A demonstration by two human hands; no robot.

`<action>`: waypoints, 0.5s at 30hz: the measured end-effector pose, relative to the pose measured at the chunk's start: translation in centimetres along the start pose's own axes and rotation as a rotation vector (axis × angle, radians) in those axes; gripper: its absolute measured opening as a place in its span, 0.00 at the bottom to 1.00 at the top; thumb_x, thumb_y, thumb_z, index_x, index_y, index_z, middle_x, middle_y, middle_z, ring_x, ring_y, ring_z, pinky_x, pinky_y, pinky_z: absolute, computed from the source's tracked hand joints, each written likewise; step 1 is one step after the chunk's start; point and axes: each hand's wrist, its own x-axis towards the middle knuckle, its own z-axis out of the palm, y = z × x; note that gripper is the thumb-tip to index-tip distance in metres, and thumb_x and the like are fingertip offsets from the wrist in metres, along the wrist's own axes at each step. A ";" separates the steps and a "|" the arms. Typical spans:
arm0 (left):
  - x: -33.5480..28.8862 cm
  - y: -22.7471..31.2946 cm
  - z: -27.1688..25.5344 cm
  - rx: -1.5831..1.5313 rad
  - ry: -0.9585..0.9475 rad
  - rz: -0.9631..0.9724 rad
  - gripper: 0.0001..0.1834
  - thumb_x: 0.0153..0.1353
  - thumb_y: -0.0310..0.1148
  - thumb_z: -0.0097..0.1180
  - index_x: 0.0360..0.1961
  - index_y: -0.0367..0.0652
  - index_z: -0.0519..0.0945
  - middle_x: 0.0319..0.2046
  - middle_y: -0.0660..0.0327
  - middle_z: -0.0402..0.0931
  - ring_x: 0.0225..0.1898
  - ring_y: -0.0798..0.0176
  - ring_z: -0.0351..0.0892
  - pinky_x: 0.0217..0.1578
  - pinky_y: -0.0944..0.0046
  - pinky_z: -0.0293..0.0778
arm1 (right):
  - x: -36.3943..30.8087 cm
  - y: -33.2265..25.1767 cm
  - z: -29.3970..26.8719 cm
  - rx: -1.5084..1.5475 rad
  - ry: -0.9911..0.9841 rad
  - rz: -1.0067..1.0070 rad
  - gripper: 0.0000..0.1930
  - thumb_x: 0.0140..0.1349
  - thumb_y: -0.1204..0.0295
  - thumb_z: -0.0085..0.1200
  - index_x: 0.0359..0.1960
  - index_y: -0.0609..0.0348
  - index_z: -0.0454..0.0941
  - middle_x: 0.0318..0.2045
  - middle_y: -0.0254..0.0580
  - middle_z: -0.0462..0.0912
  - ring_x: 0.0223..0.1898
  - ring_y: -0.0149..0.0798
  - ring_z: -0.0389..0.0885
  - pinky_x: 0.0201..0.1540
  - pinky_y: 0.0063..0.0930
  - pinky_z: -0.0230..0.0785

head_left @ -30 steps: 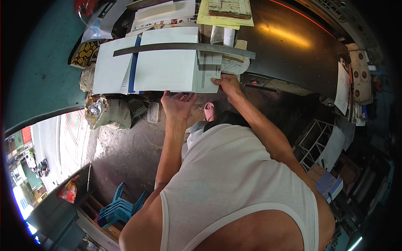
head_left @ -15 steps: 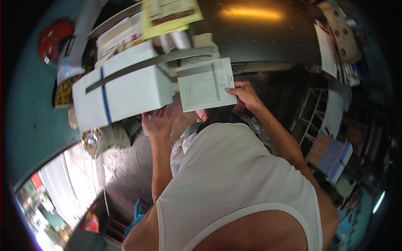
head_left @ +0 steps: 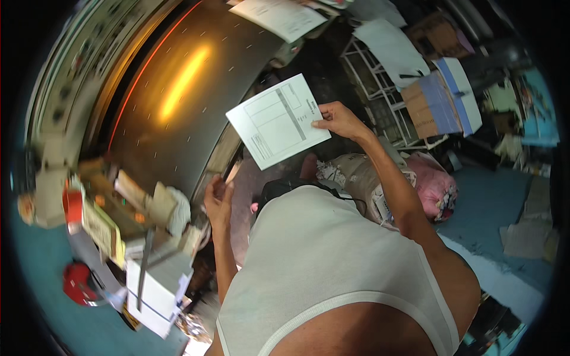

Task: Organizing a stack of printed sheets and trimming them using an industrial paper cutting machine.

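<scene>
My right hand (head_left: 339,121) grips a white printed form (head_left: 273,118) by its right edge, with the thumb on top and the fingers beneath. The form is held up in front of my body, tilted, with ruled boxes and a grey band on its face. I cannot tell if it is one sheet or several. My left hand (head_left: 219,202) is raised to the left of the form and apart from it, its fingers loosely bent and nothing in it. Beyond it lies the dark metal worktable (head_left: 225,71).
A white paper stack (head_left: 155,305) with a metal strip (head_left: 145,270) on it is at lower left, near a red object (head_left: 80,283). On the right are a white wire rack (head_left: 374,77), a blue-and-brown carton (head_left: 436,98) and a pink bag (head_left: 430,187). Papers (head_left: 279,18) lie at the far edge.
My body has turned right, so the strapped white stack has shifted to the lower left of view. My left hand has moved away from the stack. The right hand still holds the form.
</scene>
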 end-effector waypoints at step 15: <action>21.7 25.3 34.6 0.196 -1.024 0.247 0.18 0.60 0.34 0.66 0.47 0.32 0.82 0.37 0.61 0.83 0.38 0.68 0.79 0.41 0.67 0.72 | -7.3 5.1 -24.5 0.054 0.328 -0.029 0.13 0.60 0.79 0.60 0.46 0.70 0.79 0.39 0.39 0.85 0.39 0.25 0.80 0.43 0.23 0.73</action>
